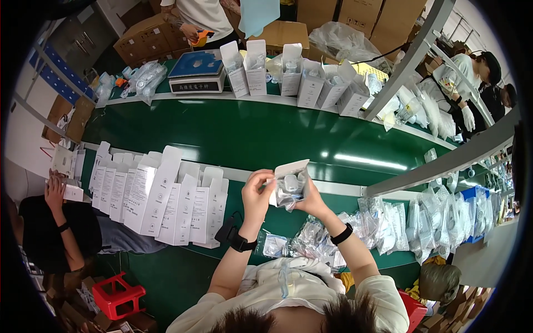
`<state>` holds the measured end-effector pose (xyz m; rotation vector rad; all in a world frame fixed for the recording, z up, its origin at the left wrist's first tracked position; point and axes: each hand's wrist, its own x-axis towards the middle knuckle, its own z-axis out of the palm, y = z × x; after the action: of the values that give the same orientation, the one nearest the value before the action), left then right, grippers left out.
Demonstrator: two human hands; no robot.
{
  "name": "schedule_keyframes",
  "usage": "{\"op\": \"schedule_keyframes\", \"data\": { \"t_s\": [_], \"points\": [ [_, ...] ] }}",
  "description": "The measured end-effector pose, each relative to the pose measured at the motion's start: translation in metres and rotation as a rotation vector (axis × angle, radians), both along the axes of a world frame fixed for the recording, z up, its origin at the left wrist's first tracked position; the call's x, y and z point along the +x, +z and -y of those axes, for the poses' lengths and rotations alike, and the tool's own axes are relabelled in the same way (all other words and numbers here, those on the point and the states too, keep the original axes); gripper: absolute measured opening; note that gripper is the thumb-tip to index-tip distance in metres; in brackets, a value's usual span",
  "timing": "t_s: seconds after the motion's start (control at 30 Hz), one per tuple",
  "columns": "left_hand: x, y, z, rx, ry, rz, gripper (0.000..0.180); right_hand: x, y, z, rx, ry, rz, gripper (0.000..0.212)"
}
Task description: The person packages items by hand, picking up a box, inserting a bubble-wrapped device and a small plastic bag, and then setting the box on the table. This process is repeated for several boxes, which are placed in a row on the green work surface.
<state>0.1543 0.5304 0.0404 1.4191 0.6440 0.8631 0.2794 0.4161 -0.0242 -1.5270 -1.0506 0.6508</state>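
Both my hands hold one small white carton (291,166) above the near edge of the green table, its open end facing up toward me. A clear plastic bag (290,185) with a pale rounded part inside sits in the carton's mouth, some of it bulging out at the lower edge. My left hand (257,194) grips the carton's left side, fingers curled at the edge. My right hand (312,201) wraps its right side and underside. Rows of upright white cartons (161,194) stand left of my hands. Bagged parts (316,238) lie in a heap below my right hand.
Bagged clear-plastic parts (433,222) line the right side beside a blue bin (476,202). Across the green table (239,127) stand a scale (197,72) and several open cartons (291,69). A grey metal post (444,161) slants in at right. Other people work left, right and opposite.
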Motion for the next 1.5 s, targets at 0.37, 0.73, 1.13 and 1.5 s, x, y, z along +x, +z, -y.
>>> {"op": "schedule_keyframes", "data": {
  "t_s": [0.37, 0.73, 1.13, 1.5],
  "points": [
    [-0.047, -0.037, 0.018, -0.403, -0.044, 0.084, 0.011, 0.132, -0.027, -0.256, 0.066, -0.891, 0.002, 0.093],
    [-0.059, -0.079, 0.019, -0.590, -0.043, 0.033, 0.012, 0.152, -0.069, -0.330, 0.101, -1.191, 0.100, 0.092],
    [-0.085, -0.028, -0.038, 0.676, 0.257, -1.136, 0.051, 0.089, -0.050, -0.236, -0.038, -0.707, -0.021, 0.094],
    [-0.106, -0.037, -0.059, 0.984, 0.120, -1.198, 0.062, -0.079, -0.006, -0.052, -0.369, 0.191, -0.215, 0.061]
  ]
}}
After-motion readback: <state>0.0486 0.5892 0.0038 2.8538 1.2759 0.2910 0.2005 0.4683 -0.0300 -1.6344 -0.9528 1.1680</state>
